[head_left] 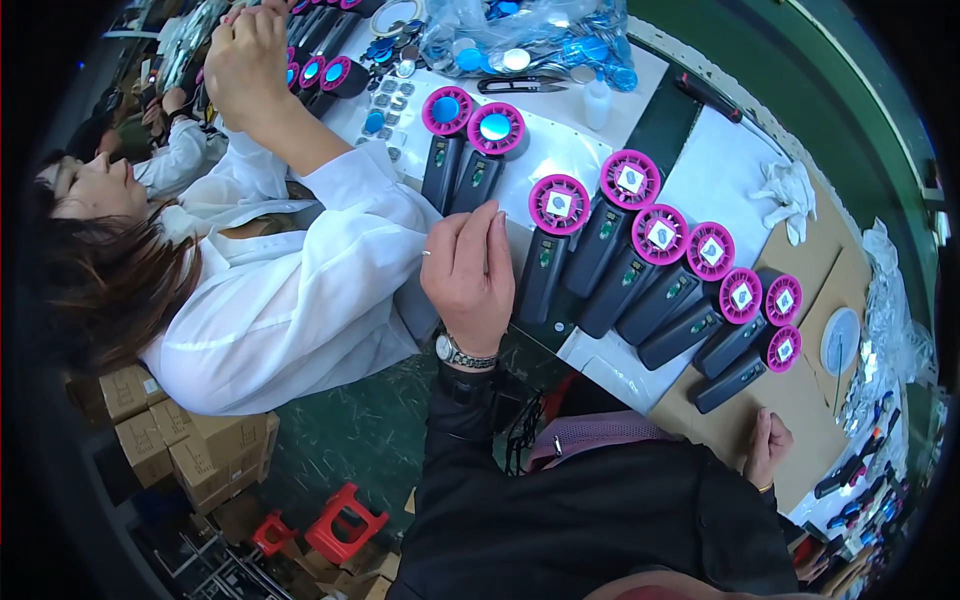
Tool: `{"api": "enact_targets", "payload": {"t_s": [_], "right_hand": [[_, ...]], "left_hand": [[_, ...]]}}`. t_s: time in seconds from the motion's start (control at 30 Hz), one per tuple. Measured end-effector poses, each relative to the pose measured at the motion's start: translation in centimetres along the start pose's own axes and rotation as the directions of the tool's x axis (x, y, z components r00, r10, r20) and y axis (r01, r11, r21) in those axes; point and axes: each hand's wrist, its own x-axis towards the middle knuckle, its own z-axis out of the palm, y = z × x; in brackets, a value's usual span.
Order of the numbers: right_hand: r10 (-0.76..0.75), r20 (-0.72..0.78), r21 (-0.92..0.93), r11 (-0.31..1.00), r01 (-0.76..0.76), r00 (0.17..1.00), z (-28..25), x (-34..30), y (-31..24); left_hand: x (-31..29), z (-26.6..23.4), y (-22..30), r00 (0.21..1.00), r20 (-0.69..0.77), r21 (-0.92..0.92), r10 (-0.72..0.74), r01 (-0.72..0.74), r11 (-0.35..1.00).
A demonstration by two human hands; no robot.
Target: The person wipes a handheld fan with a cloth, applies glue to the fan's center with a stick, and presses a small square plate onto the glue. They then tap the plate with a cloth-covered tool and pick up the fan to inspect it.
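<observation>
My left hand [468,275], with a wristwatch [462,352] on its wrist, hovers over the table's near edge. Its fingers are drawn together at the tips; anything between them is too small to make out. Just right of it lies a dark handheld fan [547,250] with a round pink head and a white square at its centre. Several similar fans [660,235] fan out to the right. My right hand [767,445] is curled closed above the brown cardboard by the near edge, below the last fan [783,348]. What it may hold is hidden.
A co-worker in a white shirt [260,300] reaches across on the left. Two fans with blue discs [446,112] lie ahead. Behind are snips [520,86], a small bottle [597,102] and bagged discs [530,45]. White gloves [787,198] and a round lid [840,338] lie right.
</observation>
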Motion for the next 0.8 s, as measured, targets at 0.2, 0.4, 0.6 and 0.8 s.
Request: {"api": "enact_targets", "payload": {"t_s": [0.2,0.4,0.6,0.8], "right_hand": [[-0.010,0.009,0.026,1.000,0.010,1.000,-0.4,0.0,0.0],[0.021,0.022,0.055,0.998,-0.022,1.000,-0.5,-0.2,0.8],[0.018,-0.007,0.041,0.999,-0.017,1.000,-0.1,-0.1,0.0],[0.025,0.002,0.061,0.998,-0.025,1.000,-0.3,-0.1,0.0]], "left_hand": [[1.3,0.2,-0.7,0.998,0.006,0.130,0.068,-0.068,0.989],[1.5,1.0,-1.1,0.997,0.003,0.096,0.072,-0.072,0.993],[-0.4,0.5,0.8,0.995,0.046,-0.065,0.088,-0.085,0.994],[-1.3,0.3,1.7,0.987,0.105,-0.101,0.119,-0.109,0.989]]}}
